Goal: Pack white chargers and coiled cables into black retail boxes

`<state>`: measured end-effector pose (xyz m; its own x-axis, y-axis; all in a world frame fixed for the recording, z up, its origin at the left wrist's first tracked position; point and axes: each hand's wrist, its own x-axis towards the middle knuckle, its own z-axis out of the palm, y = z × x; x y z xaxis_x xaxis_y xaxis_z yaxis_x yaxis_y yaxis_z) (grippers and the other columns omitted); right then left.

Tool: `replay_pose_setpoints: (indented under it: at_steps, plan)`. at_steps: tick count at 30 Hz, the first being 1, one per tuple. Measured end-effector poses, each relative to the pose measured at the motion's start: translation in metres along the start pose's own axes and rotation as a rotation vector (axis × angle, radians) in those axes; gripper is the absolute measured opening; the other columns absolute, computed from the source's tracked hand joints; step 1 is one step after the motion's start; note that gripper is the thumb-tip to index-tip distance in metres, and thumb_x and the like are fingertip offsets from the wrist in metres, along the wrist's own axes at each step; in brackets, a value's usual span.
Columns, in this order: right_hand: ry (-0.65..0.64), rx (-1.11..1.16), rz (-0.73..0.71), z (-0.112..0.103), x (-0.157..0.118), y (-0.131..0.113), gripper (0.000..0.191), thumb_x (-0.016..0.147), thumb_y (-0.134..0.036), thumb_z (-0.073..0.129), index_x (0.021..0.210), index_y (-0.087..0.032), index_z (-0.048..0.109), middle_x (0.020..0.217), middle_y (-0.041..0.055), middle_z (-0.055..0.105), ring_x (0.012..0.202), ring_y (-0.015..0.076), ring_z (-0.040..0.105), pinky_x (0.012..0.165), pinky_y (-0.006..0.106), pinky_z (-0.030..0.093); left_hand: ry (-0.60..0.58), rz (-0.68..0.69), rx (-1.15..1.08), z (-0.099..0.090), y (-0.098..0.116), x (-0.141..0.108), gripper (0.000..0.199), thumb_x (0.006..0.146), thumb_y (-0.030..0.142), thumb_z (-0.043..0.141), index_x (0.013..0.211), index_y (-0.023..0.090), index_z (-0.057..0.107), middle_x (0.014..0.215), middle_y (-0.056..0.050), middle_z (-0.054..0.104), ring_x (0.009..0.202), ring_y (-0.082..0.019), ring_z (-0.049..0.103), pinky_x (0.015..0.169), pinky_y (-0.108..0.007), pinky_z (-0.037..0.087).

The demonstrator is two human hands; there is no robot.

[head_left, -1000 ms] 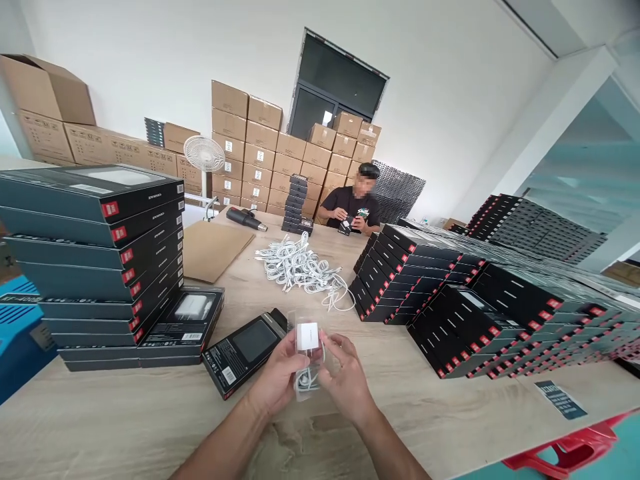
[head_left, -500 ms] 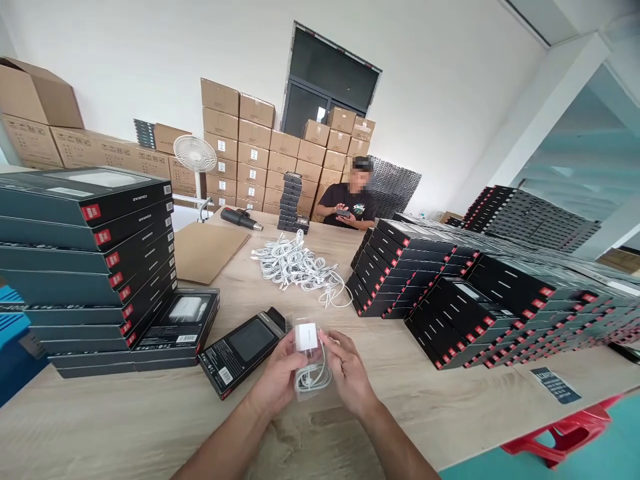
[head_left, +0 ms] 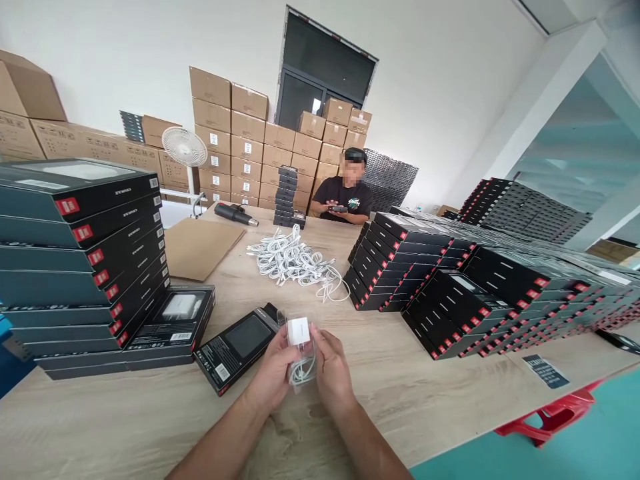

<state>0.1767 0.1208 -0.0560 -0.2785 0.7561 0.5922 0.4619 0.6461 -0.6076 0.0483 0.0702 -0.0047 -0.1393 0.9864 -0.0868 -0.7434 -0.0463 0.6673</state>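
Over the table, my left hand (head_left: pixel 274 373) grips a clear plastic tray (head_left: pixel 295 389) from its left side, thumb across the front. In the tray's upper part sits a white charger plug (head_left: pixel 299 331). A coiled white charging cable (head_left: pixel 301 373) lies in the lower part. The fingers of my right hand (head_left: pixel 333 367) are pinched on the cable at the tray's right edge, near the charger. Just left of my hands lies a black box (head_left: pixel 240 347) with a dark window, its end flap open.
A pile of white cables (head_left: pixel 295 260) lies beyond my hands. Stacked black boxes stand at left (head_left: pixel 100 247) and right (head_left: pixel 400 260). Further back are a cardboard sheet (head_left: pixel 200 247), a heat gun (head_left: pixel 236 214) and a seated co-worker (head_left: pixel 345 193) holding a dark object.
The view has shifted slightly, so most things sit a little further left and higher. My right-hand fingers have closed in along the tray's right edge. The tray remains in my left hand.
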Motion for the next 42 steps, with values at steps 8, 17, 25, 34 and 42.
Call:
replay_pose_setpoints:
  at_steps: [8, 17, 25, 34, 42]
  plan:
    - [-0.094, 0.205, 0.077, -0.009, 0.012, -0.014, 0.04, 0.099, -0.024, 0.043, 0.135, -0.029, 0.061, 0.127, 0.0061, 0.07, 0.117, 0.0212, 0.065, 0.103, 0.04, 0.052, 0.008, -0.019, -0.039, 0.002, 0.006, 0.001, 0.046, 0.05, 0.004, 0.066, 0.094, 0.017, 0.069, 0.089, -0.005, 0.077, 0.085, -0.022, 0.071, 0.077, -0.029, 0.053]
    - [-0.159, 0.039, 0.029, -0.006, 0.005, -0.012, 0.055, 0.095, -0.012, 0.041, 0.147, -0.032, 0.047, 0.121, 0.0047, 0.072, 0.107, 0.0209, 0.07, 0.095, 0.036, 0.057, 0.037, 0.002, 0.015, 0.001, 0.004, 0.0, 0.041, 0.052, 0.005, 0.063, 0.091, 0.017, 0.068, 0.074, 0.0, 0.072, 0.063, -0.016, 0.065, 0.059, -0.024, 0.049]
    - [-0.015, 0.262, 0.062, 0.003, 0.014, -0.012, 0.042, 0.097, -0.021, 0.045, 0.135, -0.029, 0.061, 0.124, 0.0077, 0.067, 0.113, 0.0187, 0.064, 0.098, 0.032, 0.053, 0.014, -0.038, 0.025, -0.003, 0.01, 0.005, 0.043, 0.053, 0.005, 0.068, 0.095, 0.018, 0.069, 0.083, -0.004, 0.077, 0.073, -0.02, 0.071, 0.068, -0.027, 0.053]
    - [0.119, 0.686, 0.474, -0.006, 0.034, -0.012, 0.029, 0.084, -0.049, 0.061, 0.081, -0.019, 0.059, 0.074, 0.0009, 0.067, 0.062, 0.0152, 0.062, 0.056, 0.027, 0.053, -0.129, -0.079, 0.11, 0.003, 0.011, 0.003, 0.053, 0.055, 0.009, 0.069, 0.108, 0.017, 0.068, 0.097, -0.009, 0.078, 0.086, -0.027, 0.073, 0.078, -0.036, 0.054]
    - [0.176, 0.387, 0.453, 0.015, 0.032, -0.019, 0.017, 0.09, -0.034, 0.052, 0.092, -0.02, 0.06, 0.084, 0.0038, 0.07, 0.078, 0.0185, 0.065, 0.074, 0.031, 0.052, -0.06, -0.067, 0.131, 0.002, 0.011, 0.004, 0.061, 0.053, 0.007, 0.068, 0.113, 0.018, 0.065, 0.098, -0.007, 0.077, 0.091, -0.029, 0.073, 0.077, -0.034, 0.054]
